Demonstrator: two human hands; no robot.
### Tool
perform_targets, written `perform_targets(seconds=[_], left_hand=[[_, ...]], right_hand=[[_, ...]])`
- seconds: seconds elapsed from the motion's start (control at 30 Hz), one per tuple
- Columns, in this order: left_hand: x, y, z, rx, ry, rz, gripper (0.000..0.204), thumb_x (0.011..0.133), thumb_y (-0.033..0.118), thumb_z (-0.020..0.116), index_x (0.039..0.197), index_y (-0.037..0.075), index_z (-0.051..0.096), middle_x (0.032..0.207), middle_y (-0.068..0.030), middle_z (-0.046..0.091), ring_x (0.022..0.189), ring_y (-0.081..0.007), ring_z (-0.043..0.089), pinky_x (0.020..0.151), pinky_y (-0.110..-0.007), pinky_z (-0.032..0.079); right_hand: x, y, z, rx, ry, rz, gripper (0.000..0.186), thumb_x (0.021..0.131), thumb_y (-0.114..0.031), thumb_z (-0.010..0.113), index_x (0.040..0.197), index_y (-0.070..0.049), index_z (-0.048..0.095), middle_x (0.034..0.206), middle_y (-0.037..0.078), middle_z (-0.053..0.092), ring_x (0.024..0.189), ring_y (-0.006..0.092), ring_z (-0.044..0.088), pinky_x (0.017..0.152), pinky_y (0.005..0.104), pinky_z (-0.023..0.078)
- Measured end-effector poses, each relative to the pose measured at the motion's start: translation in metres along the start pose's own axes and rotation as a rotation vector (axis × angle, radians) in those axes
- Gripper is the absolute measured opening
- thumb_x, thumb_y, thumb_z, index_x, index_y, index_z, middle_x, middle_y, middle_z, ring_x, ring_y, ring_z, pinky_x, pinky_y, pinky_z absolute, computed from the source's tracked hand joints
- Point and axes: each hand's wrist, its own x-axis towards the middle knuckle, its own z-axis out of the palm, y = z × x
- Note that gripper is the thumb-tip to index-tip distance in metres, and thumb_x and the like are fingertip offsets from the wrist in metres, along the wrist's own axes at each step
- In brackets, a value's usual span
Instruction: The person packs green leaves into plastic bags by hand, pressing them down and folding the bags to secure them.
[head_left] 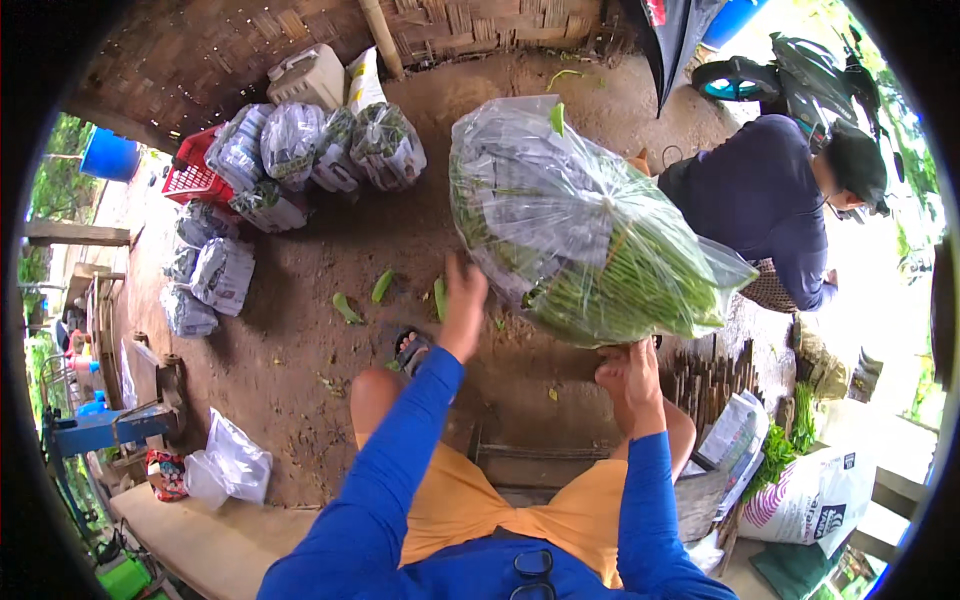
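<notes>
- The big clear bag (590, 225) is in front of you, past your knees and a little right of centre; whether it rests on anything is hidden.
- Inside it, the long green stems (645, 290) and grey paper (535, 195) are already packed, so the filling looks mostly done.
- The plastic has folds running to one gathered spot, but you cannot tell from here whether the bag is fastened.
- Your left hand (465, 300) has its fingers apart beside the bag's lower left edge, with no grip showing.
- Your right hand (640, 380) is up against the bag's lower edge; its fingertips are partly covered, so whether they pinch the plastic cannot be told.
- Leaf scraps (345, 308) lie on the dirt floor between you and the finished-looking bundles.
- Those wrapped bundles (388, 145) sit in two clusters to your left, some by a red crate (200, 172); that share appears complete.
- Near your right knee, loose greens (768, 465) lie between a paper stack (735, 440) and a white sack (810, 500), so some stock seems left unwrapped.
- A co-worker (745, 185) bends over beyond the bag, on your right.
</notes>
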Motion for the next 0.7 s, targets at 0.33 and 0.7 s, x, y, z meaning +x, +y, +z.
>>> perform_targets(seconds=[0.33,0.7], left_hand=[[0.01,-0.089,-0.003,-0.274,-0.172,-0.157,0.105,0.085,0.066,0.066,0.16,0.026,0.004,0.153,-0.007,0.037,0.127,-0.0274,0.05,0.097,-0.042,0.048],[0.056,-0.06,-0.005,-0.325,-0.083,-0.112,0.081,0.099,0.052,0.055,0.159,0.022,0.01,0.147,-0.0091,0.043,0.123,-0.0247,0.054,0.091,-0.044,0.054]], right_hand=[[0.016,0.002,0.011,-0.566,-0.06,-0.18,0.069,0.098,-0.065,0.047,0.098,0.003,0.063,0.075,0.011,0.067,0.061,0.0175,0.062,0.059,0.0321,0.053],[0.055,0.017,0.018,-0.816,0.059,-0.445,0.09,0.09,-0.05,0.068,0.15,0.002,0.027,0.14,0.023,0.045,0.129,0.0353,0.045,0.108,0.0417,0.036]])
